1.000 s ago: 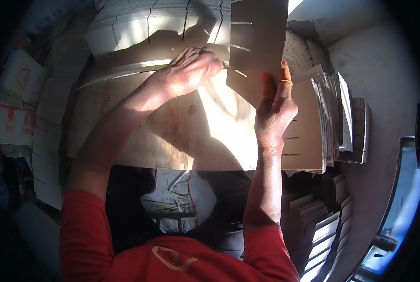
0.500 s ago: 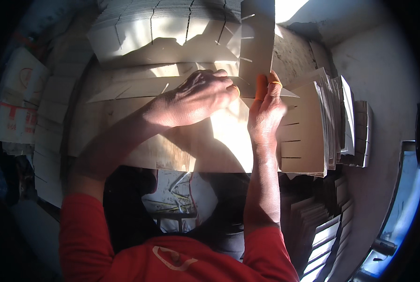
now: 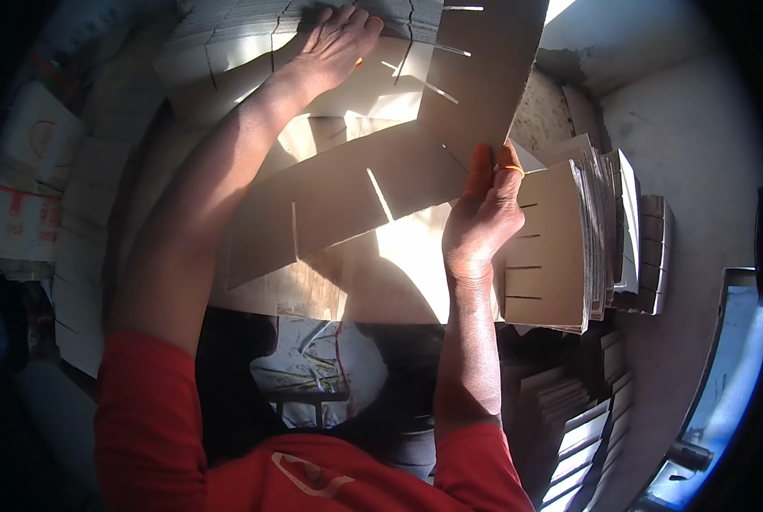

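Observation:
My right hand (image 3: 484, 218), with an orange cover on a finger and a yellow band round another, pinches slotted grey-brown cardboard where two strips meet. One cardboard strip (image 3: 488, 77) stands up and away from me. The other slotted strip (image 3: 330, 200) slants down to the left above the board. How the two join is hidden near my fingers. At the back, my left hand (image 3: 339, 47) rests with fingers extended on the top edge of a thick stack of slotted cardboard (image 3: 228, 64). No lifted piece shows in it.
A wooden work board (image 3: 313, 294) lies in front of me, patched with sunlight. To the right stand several upright slotted cardboard sheets (image 3: 548, 247) beside the wall (image 3: 697, 171). More cardboard pieces (image 3: 569, 427) are stacked low at the right. A white printed sack (image 3: 27, 205) sits at the left.
My left hand has left the strips and reached back to the stack. The strips in my right hand have turned, the lower one swinging toward me on its left end.

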The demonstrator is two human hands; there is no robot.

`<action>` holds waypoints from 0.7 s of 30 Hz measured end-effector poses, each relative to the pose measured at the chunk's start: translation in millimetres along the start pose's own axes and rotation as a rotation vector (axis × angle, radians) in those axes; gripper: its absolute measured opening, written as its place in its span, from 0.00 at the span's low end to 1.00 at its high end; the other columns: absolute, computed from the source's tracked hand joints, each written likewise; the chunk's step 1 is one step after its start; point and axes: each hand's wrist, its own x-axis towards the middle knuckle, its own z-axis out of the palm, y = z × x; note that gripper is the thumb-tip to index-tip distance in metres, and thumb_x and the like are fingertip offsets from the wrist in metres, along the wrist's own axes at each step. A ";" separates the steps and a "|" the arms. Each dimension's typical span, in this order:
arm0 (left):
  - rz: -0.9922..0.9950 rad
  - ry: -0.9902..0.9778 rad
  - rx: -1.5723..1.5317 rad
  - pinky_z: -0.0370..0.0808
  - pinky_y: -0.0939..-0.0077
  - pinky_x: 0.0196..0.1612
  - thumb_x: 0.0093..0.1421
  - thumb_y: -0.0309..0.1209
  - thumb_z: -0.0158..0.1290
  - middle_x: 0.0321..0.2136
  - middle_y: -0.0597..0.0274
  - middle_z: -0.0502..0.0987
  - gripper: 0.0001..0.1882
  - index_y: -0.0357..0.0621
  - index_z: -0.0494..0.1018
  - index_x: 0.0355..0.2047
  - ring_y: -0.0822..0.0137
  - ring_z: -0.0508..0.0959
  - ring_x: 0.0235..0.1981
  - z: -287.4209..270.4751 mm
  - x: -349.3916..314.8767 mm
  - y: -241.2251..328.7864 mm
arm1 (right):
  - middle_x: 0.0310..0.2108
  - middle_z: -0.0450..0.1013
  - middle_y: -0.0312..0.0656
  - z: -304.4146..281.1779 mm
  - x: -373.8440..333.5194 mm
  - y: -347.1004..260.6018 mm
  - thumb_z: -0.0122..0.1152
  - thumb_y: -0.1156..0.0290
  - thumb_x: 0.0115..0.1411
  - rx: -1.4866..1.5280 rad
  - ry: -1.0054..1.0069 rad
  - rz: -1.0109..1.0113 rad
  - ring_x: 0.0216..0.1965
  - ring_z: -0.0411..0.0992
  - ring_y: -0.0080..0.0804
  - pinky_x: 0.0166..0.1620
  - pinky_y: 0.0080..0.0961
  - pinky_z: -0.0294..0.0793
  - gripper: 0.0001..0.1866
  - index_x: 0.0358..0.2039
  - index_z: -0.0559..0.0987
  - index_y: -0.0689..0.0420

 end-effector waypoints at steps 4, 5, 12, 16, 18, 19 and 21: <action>0.068 0.003 -0.121 0.69 0.66 0.46 0.46 0.22 0.53 0.33 0.62 0.71 0.11 0.44 0.68 0.32 0.61 0.70 0.41 2.3 -2.7 -7.1 | 0.52 0.69 0.52 -2.4 -0.9 -4.2 0.48 0.88 0.60 -0.052 -0.026 0.007 0.50 0.72 0.33 0.53 0.25 0.72 0.20 0.53 0.67 0.66; 0.099 0.081 -0.150 0.69 0.66 0.45 0.46 0.22 0.52 0.31 0.62 0.71 0.10 0.43 0.67 0.30 0.60 0.71 0.39 0.4 -5.3 -6.9 | 0.52 0.69 0.52 -2.0 -1.1 -4.6 0.48 0.88 0.60 -0.045 -0.020 -0.003 0.50 0.72 0.34 0.53 0.25 0.72 0.20 0.53 0.67 0.66; 0.170 0.008 -0.278 0.73 0.63 0.34 0.48 0.23 0.50 0.26 0.58 0.73 0.09 0.44 0.70 0.32 0.57 0.75 0.35 -30.6 -23.9 8.7 | 0.54 0.68 0.48 -4.3 -1.4 -12.8 0.42 0.80 0.66 0.049 -0.047 0.050 0.53 0.68 0.29 0.58 0.26 0.68 0.17 0.55 0.67 0.66; 0.168 -0.026 -0.331 0.72 0.62 0.32 0.49 0.22 0.49 0.26 0.56 0.73 0.09 0.43 0.70 0.33 0.55 0.76 0.32 -39.2 -27.5 19.4 | 0.55 0.66 0.47 -2.1 -5.1 -16.6 0.37 0.76 0.69 0.283 -0.055 0.194 0.55 0.65 0.29 0.60 0.27 0.66 0.17 0.55 0.66 0.66; 0.180 -0.025 -0.371 0.72 0.61 0.31 0.49 0.21 0.49 0.26 0.54 0.73 0.11 0.42 0.70 0.35 0.53 0.76 0.32 -44.4 -28.5 24.3 | 0.55 0.66 0.49 -3.4 -5.5 -14.2 0.40 0.78 0.67 0.197 -0.071 0.134 0.54 0.67 0.31 0.58 0.27 0.68 0.18 0.56 0.65 0.67; 0.188 0.001 -0.385 0.72 0.61 0.30 0.49 0.20 0.49 0.26 0.54 0.73 0.11 0.42 0.71 0.35 0.53 0.76 0.32 -47.0 -29.7 27.9 | 0.55 0.66 0.51 -4.5 -5.4 -11.2 0.42 0.80 0.65 0.115 -0.081 0.076 0.53 0.68 0.32 0.56 0.27 0.70 0.19 0.57 0.64 0.67; 0.188 0.004 -0.407 0.73 0.61 0.29 0.49 0.19 0.49 0.26 0.54 0.73 0.13 0.43 0.72 0.36 0.53 0.76 0.32 -52.4 -31.3 33.1 | 0.54 0.67 0.54 -6.9 -4.8 -4.6 0.47 0.83 0.62 -0.049 -0.102 -0.040 0.51 0.71 0.34 0.53 0.27 0.73 0.23 0.58 0.62 0.67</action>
